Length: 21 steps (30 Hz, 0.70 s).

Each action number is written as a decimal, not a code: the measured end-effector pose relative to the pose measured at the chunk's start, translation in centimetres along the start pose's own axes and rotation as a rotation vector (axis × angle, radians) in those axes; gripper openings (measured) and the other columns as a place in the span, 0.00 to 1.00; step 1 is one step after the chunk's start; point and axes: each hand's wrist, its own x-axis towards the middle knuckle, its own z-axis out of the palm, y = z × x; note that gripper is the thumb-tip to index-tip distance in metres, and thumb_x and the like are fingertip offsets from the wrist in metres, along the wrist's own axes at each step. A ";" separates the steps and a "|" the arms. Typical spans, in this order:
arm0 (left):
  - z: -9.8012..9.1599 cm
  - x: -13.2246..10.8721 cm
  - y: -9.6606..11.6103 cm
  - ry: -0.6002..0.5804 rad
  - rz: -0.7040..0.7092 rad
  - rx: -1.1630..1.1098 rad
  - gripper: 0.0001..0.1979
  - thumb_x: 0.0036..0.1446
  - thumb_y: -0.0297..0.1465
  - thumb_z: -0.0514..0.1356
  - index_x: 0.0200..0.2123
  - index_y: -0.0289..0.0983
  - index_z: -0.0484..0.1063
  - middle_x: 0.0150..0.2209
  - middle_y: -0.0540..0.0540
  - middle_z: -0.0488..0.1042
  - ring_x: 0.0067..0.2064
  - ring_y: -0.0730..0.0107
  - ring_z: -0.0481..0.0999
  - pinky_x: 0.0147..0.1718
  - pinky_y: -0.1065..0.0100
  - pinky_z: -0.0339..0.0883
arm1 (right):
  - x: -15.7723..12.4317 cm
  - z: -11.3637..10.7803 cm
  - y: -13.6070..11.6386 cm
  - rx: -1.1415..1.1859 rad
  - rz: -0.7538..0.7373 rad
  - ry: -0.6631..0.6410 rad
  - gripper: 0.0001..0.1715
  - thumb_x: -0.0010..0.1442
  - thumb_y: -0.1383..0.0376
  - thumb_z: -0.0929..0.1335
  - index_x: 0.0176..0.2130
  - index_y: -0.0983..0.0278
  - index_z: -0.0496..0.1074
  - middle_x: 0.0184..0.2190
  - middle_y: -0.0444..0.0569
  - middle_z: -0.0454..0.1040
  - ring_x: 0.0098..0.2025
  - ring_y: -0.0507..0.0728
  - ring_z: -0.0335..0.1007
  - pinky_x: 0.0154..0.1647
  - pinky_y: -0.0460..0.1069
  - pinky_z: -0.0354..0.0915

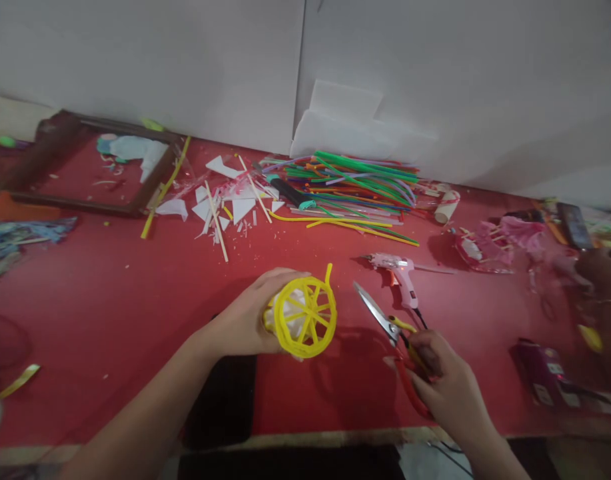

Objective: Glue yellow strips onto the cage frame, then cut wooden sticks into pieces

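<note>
My left hand (260, 310) is closed around a small craft piece with a round yellow spoked wheel (310, 317), which looks made of pipe cleaner. A short yellow end sticks up from the wheel's rim, and something whitish shows behind the spokes. The fingers under the piece are mostly hidden. In my right hand (442, 373) is a pair of scissors (378, 313) with red and yellow handles, blades pointing up and left toward the wheel but apart from it. Just beyond the scissors lies a pink glue gun (398, 273).
Bundled coloured pipe cleaners (355, 180) lie at the back, beside white paper scraps (242, 208) and wooden sticks (218, 223). A brown frame (72, 203) is at far left. A dark flat object (225, 400) sits under my left forearm. Another person's hand (602, 277) is at far right, near a purple box (548, 373).
</note>
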 end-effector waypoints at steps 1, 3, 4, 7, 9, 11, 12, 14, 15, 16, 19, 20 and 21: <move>0.0 0.0 0.0 -0.006 0.016 -0.001 0.45 0.40 0.39 0.72 0.61 0.46 0.56 0.59 0.37 0.63 0.58 0.49 0.66 0.56 0.53 0.64 | 0.0 0.1 0.0 -0.009 -0.008 -0.003 0.11 0.52 0.62 0.70 0.35 0.60 0.64 0.25 0.42 0.68 0.25 0.52 0.65 0.26 0.47 0.62; -0.1 0.0 -0.1 -0.001 0.044 0.001 0.46 0.39 0.39 0.73 0.61 0.46 0.56 0.58 0.37 0.63 0.58 0.48 0.66 0.56 0.52 0.64 | 0.2 0.1 0.0 -0.043 -0.027 0.001 0.10 0.51 0.63 0.69 0.34 0.60 0.64 0.24 0.42 0.68 0.26 0.52 0.65 0.27 0.47 0.63; -0.2 0.0 -0.1 0.008 0.051 -0.002 0.47 0.38 0.39 0.73 0.61 0.46 0.56 0.58 0.37 0.63 0.58 0.48 0.66 0.56 0.52 0.64 | 0.3 0.1 -0.1 -0.058 -0.034 0.003 0.10 0.51 0.62 0.69 0.33 0.60 0.65 0.24 0.42 0.68 0.25 0.52 0.65 0.27 0.47 0.63; -0.3 0.0 -0.2 0.009 0.047 0.011 0.46 0.39 0.40 0.73 0.61 0.45 0.57 0.58 0.38 0.63 0.58 0.49 0.66 0.56 0.51 0.64 | 0.6 0.0 -0.3 -0.083 -0.058 -0.001 0.12 0.50 0.61 0.71 0.33 0.61 0.65 0.24 0.41 0.68 0.25 0.51 0.65 0.26 0.46 0.62; -0.4 0.0 -0.3 -0.003 0.055 0.038 0.46 0.39 0.40 0.73 0.60 0.45 0.58 0.57 0.39 0.63 0.58 0.49 0.66 0.56 0.51 0.63 | 0.7 -0.1 -0.4 -0.092 -0.071 -0.005 0.13 0.49 0.60 0.71 0.32 0.61 0.65 0.23 0.41 0.67 0.24 0.51 0.63 0.25 0.46 0.61; -0.5 0.0 -0.3 -0.015 0.067 0.067 0.45 0.39 0.41 0.73 0.60 0.44 0.59 0.57 0.39 0.63 0.58 0.49 0.65 0.57 0.51 0.63 | 0.7 -0.3 -0.5 -0.093 -0.073 -0.010 0.12 0.49 0.61 0.72 0.32 0.61 0.65 0.23 0.41 0.66 0.24 0.51 0.63 0.25 0.46 0.61; -0.5 0.1 -0.3 -0.019 0.068 0.078 0.45 0.39 0.41 0.73 0.60 0.44 0.59 0.57 0.39 0.63 0.58 0.49 0.64 0.57 0.51 0.62 | 0.7 -0.4 -0.5 -0.086 -0.072 -0.014 0.12 0.49 0.61 0.71 0.32 0.61 0.65 0.23 0.41 0.66 0.24 0.51 0.63 0.25 0.46 0.61; -0.5 0.1 -0.2 -0.024 0.070 0.092 0.44 0.40 0.41 0.72 0.60 0.45 0.58 0.57 0.40 0.63 0.58 0.50 0.64 0.57 0.52 0.62 | 0.7 -0.4 -0.5 -0.066 -0.063 -0.024 0.12 0.50 0.61 0.71 0.32 0.61 0.65 0.24 0.41 0.67 0.25 0.51 0.63 0.26 0.46 0.61; -0.5 0.2 -0.2 -0.025 0.072 0.095 0.44 0.41 0.41 0.72 0.61 0.45 0.58 0.57 0.40 0.63 0.59 0.50 0.64 0.57 0.53 0.62 | 0.7 -0.4 -0.5 -0.055 -0.059 -0.031 0.12 0.50 0.61 0.71 0.32 0.61 0.65 0.24 0.41 0.67 0.25 0.51 0.64 0.26 0.46 0.62; -0.4 0.2 -0.2 -0.027 0.074 0.096 0.44 0.42 0.40 0.72 0.61 0.46 0.57 0.57 0.40 0.63 0.59 0.51 0.63 0.57 0.53 0.62 | 0.7 -0.4 -0.5 -0.046 -0.054 -0.036 0.12 0.50 0.61 0.71 0.32 0.61 0.65 0.24 0.42 0.67 0.26 0.51 0.65 0.27 0.46 0.62; -0.4 0.2 -0.2 -0.030 0.082 0.097 0.44 0.42 0.40 0.72 0.62 0.46 0.57 0.57 0.40 0.63 0.59 0.51 0.63 0.57 0.53 0.61 | 0.8 -0.2 -0.4 -0.034 -0.041 -0.041 0.12 0.50 0.60 0.71 0.32 0.61 0.65 0.25 0.42 0.68 0.26 0.52 0.65 0.28 0.47 0.62; -0.4 0.2 -0.3 -0.033 0.080 0.096 0.44 0.42 0.40 0.72 0.62 0.46 0.57 0.57 0.40 0.63 0.59 0.51 0.62 0.57 0.53 0.61 | 0.8 -0.2 -0.4 -0.033 -0.038 -0.041 0.12 0.50 0.61 0.71 0.32 0.61 0.65 0.25 0.42 0.68 0.26 0.51 0.65 0.28 0.47 0.62; -0.4 0.2 -0.3 -0.034 0.078 0.095 0.44 0.42 0.40 0.72 0.62 0.46 0.57 0.57 0.40 0.63 0.59 0.50 0.62 0.57 0.53 0.61 | 0.9 -0.2 -0.4 -0.033 -0.037 -0.038 0.11 0.50 0.61 0.70 0.31 0.61 0.65 0.24 0.41 0.67 0.26 0.51 0.65 0.27 0.46 0.61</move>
